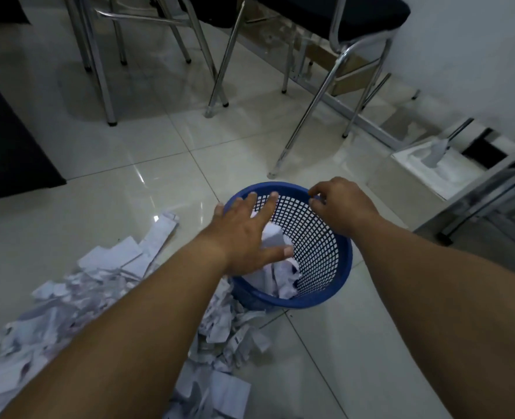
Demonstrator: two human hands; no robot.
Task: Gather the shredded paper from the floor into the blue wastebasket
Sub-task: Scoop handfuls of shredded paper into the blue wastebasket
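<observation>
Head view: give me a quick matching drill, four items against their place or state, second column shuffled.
Column 1
1. left hand
2. right hand
3. blue plastic mesh wastebasket
4. pile of shredded white paper

Column 2
A. tilted on the glossy tiled floor, some paper already inside
B. fingers curled on the far rim
C. spread open over the basket mouth
D. scattered on the tiles left of the basket

Pairs: 1-C, 2-B, 3-A, 4-D
</observation>
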